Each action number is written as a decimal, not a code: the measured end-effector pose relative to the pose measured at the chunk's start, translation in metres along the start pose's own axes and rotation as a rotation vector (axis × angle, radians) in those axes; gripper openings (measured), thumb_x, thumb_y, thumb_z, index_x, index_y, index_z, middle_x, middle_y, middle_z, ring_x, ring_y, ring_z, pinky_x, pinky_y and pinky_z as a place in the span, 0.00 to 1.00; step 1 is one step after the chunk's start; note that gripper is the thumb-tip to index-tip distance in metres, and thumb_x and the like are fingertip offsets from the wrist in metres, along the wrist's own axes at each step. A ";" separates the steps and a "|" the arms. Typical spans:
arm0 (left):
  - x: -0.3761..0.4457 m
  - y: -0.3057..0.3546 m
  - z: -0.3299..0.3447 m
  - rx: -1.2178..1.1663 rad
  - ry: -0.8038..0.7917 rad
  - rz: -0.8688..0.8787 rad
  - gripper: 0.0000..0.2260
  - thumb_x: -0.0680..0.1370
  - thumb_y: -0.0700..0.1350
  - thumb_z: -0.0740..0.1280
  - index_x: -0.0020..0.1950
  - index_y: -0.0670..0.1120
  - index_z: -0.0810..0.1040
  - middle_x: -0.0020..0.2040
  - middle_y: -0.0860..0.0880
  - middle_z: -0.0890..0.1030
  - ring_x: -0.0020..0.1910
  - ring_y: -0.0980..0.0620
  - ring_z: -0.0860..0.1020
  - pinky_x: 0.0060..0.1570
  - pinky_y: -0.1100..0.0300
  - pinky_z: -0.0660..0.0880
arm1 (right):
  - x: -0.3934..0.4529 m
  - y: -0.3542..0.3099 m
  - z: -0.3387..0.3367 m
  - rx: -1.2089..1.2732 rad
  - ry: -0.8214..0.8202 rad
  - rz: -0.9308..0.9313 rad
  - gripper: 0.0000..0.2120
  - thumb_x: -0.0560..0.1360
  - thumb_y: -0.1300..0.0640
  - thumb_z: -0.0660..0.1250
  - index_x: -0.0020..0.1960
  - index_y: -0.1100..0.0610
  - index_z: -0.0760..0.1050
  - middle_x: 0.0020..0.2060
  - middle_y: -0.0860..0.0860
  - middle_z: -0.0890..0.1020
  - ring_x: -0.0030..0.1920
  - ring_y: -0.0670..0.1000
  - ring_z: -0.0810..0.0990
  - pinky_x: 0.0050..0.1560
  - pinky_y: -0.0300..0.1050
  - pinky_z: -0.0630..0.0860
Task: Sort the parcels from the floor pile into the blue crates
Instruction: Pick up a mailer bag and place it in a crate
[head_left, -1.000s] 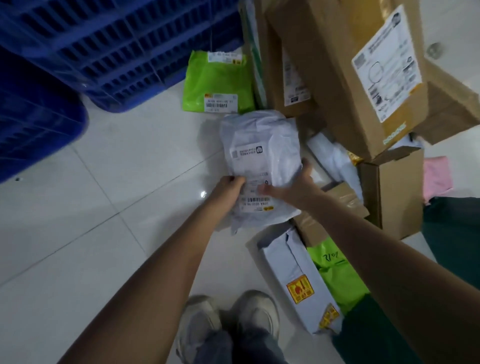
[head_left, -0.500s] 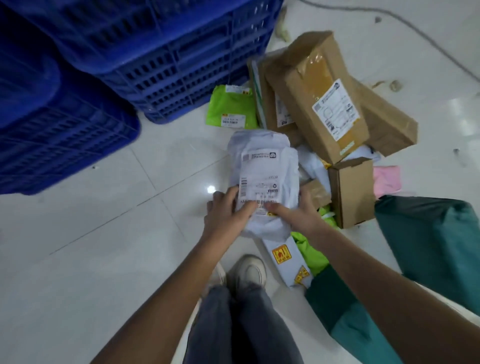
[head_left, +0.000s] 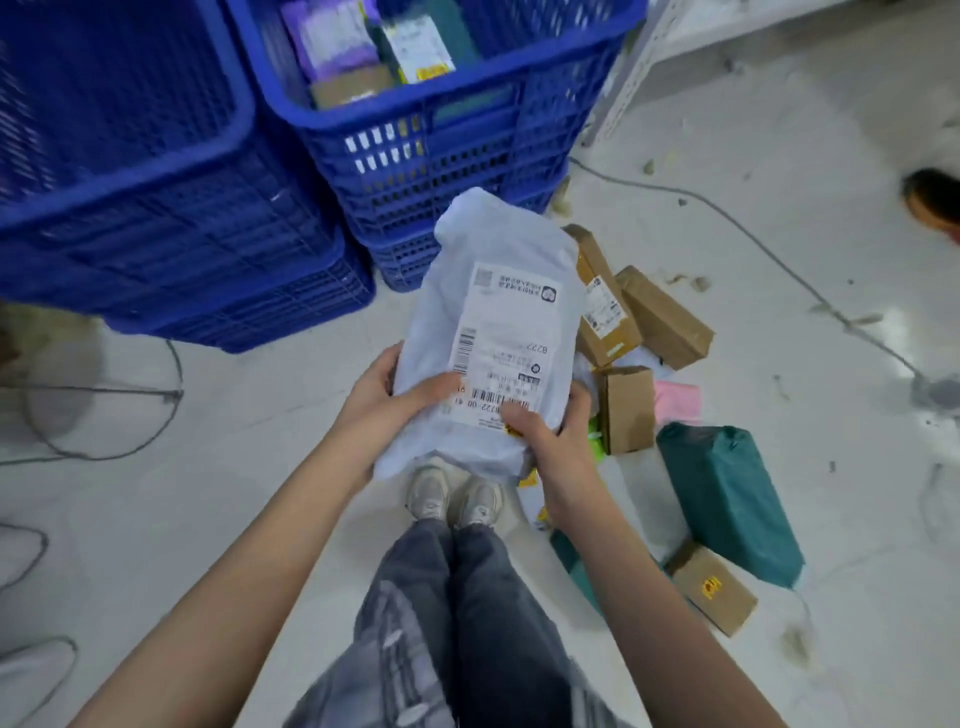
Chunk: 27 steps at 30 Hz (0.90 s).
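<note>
I hold a white plastic mailer parcel (head_left: 498, 291) with a printed shipping label up in front of me, above the floor. My left hand (head_left: 387, 395) grips its lower left edge and my right hand (head_left: 553, 431) grips its lower right corner. Two stacks of blue crates stand ahead: the left crate (head_left: 156, 171) shows no contents, while the right crate (head_left: 441, 124) holds several parcels. The floor pile lies to my right: brown cardboard boxes (head_left: 660, 322), a small open-ended box (head_left: 628, 410), a pink parcel (head_left: 678, 402) and a dark green bag (head_left: 727, 493).
A small brown box (head_left: 714, 597) with a yellow sticker lies near my right leg. A cable (head_left: 753, 239) runs across the white floor on the right, and a wire fan base (head_left: 104, 415) sits at the left. My shoes (head_left: 452, 499) are below the parcel.
I have stood up and lifted the white parcel off the pile with both hands. The view rose, so the crate tops and the floor around the pile now show.
</note>
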<state>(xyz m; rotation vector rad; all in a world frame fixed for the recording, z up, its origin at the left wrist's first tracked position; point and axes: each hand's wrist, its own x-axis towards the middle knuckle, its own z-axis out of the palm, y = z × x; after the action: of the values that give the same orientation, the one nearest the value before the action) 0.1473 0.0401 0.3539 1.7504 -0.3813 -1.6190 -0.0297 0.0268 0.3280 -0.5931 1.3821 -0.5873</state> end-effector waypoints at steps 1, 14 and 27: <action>-0.021 0.013 -0.008 -0.072 -0.018 0.011 0.17 0.72 0.47 0.71 0.59 0.47 0.76 0.57 0.45 0.81 0.52 0.48 0.81 0.45 0.56 0.79 | -0.018 -0.012 0.006 0.018 -0.007 -0.027 0.44 0.51 0.44 0.77 0.63 0.50 0.62 0.57 0.48 0.77 0.50 0.42 0.81 0.41 0.36 0.79; -0.185 0.069 -0.004 -0.256 0.235 0.573 0.32 0.63 0.39 0.77 0.59 0.58 0.66 0.57 0.55 0.78 0.52 0.65 0.79 0.48 0.69 0.77 | -0.164 -0.123 0.095 0.249 -0.028 -0.025 0.27 0.69 0.53 0.73 0.64 0.56 0.68 0.56 0.53 0.80 0.51 0.52 0.82 0.40 0.45 0.81; -0.172 0.130 -0.161 -0.572 0.365 0.600 0.39 0.60 0.47 0.72 0.70 0.45 0.64 0.64 0.47 0.77 0.60 0.50 0.78 0.53 0.56 0.78 | -0.168 -0.148 0.223 -0.035 -0.412 -0.118 0.16 0.68 0.46 0.67 0.48 0.55 0.68 0.39 0.47 0.81 0.43 0.47 0.82 0.42 0.42 0.80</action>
<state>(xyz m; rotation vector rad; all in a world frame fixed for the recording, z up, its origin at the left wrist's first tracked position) 0.3037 0.1073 0.5621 1.2814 -0.2067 -0.8455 0.1709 0.0455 0.5716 -0.7796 0.9760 -0.5018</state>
